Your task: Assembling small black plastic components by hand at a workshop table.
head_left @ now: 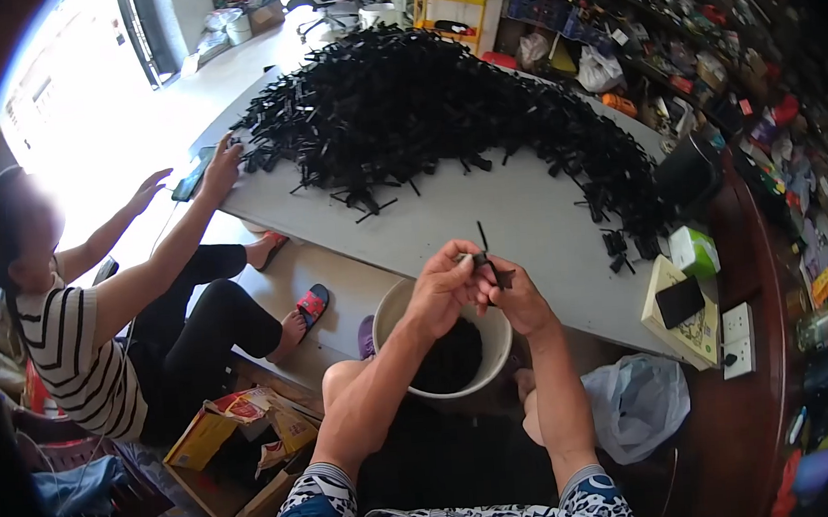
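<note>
While the left hand and right hand are together, clamped on a small black part above a round pale bucket, its thin straight stem and wider flat end show. Farther off, spiky black pieces lie heaped on the smooth grey bench.

Strong daylight floods in through the white, blown-out doorway at the upper left of the frame, leaving a bluish fringe along the lens rim and a pale sheen on the smooth grey worktop. The heaped small black plastic parts at upper centre sink into near-solid darkness with little detail. Fisheye distortion bends the crowded, multicoloured shelves at the right, dim and soft, while black vignetting swallows the corners.
</note>
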The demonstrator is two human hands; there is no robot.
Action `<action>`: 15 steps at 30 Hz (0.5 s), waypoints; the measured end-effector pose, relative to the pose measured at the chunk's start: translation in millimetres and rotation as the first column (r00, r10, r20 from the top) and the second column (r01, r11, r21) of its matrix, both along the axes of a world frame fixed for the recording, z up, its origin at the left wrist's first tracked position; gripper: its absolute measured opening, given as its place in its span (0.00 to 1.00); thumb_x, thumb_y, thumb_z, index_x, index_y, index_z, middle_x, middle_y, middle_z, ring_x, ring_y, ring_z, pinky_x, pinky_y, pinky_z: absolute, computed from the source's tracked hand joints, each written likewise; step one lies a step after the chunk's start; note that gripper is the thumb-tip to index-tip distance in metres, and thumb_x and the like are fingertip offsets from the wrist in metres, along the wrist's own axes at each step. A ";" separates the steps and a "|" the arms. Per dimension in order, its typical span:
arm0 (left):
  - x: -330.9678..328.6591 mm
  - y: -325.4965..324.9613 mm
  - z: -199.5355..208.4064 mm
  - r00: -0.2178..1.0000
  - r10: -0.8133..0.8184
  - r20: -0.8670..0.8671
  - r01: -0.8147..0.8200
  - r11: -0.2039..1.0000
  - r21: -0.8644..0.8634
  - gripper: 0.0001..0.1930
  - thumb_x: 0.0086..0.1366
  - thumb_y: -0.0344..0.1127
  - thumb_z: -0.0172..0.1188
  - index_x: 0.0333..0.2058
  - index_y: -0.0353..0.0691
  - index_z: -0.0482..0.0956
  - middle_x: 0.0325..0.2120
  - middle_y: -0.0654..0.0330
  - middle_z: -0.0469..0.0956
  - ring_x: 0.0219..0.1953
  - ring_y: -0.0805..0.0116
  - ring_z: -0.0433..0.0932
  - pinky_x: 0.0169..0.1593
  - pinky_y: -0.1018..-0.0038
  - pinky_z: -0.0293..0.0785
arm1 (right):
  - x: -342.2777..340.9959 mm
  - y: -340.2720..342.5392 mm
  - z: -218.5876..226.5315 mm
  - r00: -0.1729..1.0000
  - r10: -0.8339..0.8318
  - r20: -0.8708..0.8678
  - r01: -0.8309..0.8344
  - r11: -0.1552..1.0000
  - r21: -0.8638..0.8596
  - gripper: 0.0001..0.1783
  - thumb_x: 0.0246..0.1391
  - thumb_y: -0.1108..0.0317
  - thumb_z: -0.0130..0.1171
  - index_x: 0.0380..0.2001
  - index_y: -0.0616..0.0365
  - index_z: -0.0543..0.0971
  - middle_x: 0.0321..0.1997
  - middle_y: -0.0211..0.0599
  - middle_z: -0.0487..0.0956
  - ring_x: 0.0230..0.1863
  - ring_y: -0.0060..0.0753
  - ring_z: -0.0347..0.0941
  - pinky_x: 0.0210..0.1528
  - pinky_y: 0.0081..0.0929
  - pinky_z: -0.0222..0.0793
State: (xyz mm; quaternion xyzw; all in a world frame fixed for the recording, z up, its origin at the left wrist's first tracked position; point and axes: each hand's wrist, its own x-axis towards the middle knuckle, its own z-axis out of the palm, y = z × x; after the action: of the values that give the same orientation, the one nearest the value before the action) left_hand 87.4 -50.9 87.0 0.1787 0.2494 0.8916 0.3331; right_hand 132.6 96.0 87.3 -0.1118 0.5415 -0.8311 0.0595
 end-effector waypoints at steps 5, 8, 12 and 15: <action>-12.0 -0.8 -8.8 0.983 0.184 -0.019 -0.185 0.974 -0.128 0.05 0.61 0.24 0.51 0.37 0.35 0.70 0.31 0.53 0.77 0.27 0.72 0.75 0.32 0.79 0.73 | -6.0 26.2 -7.2 0.975 -0.223 -0.020 0.222 0.954 0.201 0.24 0.57 0.52 0.49 0.16 0.60 0.74 0.30 0.32 0.75 0.26 0.18 0.67 0.28 0.15 0.64; -10.4 -1.8 -10.4 0.981 0.192 -0.012 -0.191 0.963 -0.192 0.06 0.60 0.23 0.54 0.36 0.35 0.72 0.29 0.56 0.77 0.26 0.73 0.75 0.32 0.81 0.72 | -1.4 28.2 3.5 0.910 -0.373 -0.179 0.404 0.893 0.195 0.20 0.58 0.55 0.49 0.21 0.60 0.74 0.30 0.35 0.75 0.28 0.20 0.67 0.30 0.18 0.64; -5.0 0.6 -2.7 0.971 0.215 -0.105 -0.239 0.889 -0.390 0.07 0.57 0.23 0.57 0.36 0.33 0.74 0.28 0.59 0.77 0.26 0.74 0.76 0.32 0.82 0.74 | 6.4 34.7 15.7 0.915 -0.397 -0.071 0.403 0.894 0.198 0.10 0.54 0.63 0.55 0.30 0.59 0.73 0.24 0.29 0.74 0.22 0.15 0.65 0.23 0.12 0.59; -2.4 3.8 -0.6 0.973 0.198 -0.121 -0.232 0.837 -0.496 0.07 0.56 0.22 0.57 0.35 0.30 0.75 0.25 0.59 0.77 0.26 0.74 0.77 0.33 0.82 0.75 | 7.1 25.8 13.6 0.957 -0.289 -0.028 0.286 0.923 0.257 0.07 0.49 0.67 0.60 0.29 0.58 0.74 0.20 0.24 0.72 0.18 0.10 0.62 0.19 0.10 0.56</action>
State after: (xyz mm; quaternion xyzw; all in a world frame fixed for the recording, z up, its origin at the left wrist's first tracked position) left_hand 85.1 -47.1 86.4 0.0847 0.5039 0.8201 0.2576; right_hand 139.8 121.8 100.9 -0.0181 0.6552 -0.7538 -0.0462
